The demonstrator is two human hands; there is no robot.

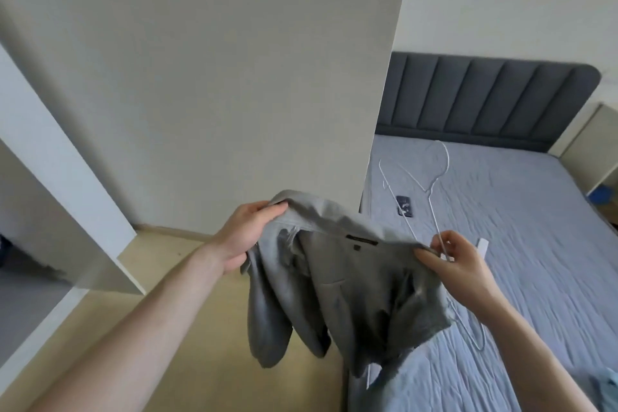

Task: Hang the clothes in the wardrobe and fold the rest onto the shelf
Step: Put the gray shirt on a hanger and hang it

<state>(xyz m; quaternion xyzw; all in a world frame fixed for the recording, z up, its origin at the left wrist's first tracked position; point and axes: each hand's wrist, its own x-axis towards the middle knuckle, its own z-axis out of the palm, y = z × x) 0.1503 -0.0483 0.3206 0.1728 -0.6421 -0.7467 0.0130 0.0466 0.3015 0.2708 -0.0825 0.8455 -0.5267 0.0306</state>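
A grey garment (351, 284) hangs in the air between my two hands, over the edge of the bed. My left hand (249, 236) grips its left shoulder by the collar. My right hand (458, 261) pinches its right shoulder together with a thin white wire hanger (473, 333), whose lower loop shows below the cloth. The sleeves dangle down toward the floor. An open wardrobe door (207, 77) stands just behind the garment, and part of the wardrobe interior (30, 211) shows at the far left.
Another white wire hanger (431, 170) and a dark phone (404, 206) lie on the blue-grey bed sheet (535, 244). A grey padded headboard (485, 100) backs the bed. A light blue cloth (607, 388) lies at the lower right edge. The wooden floor (200, 344) runs below.
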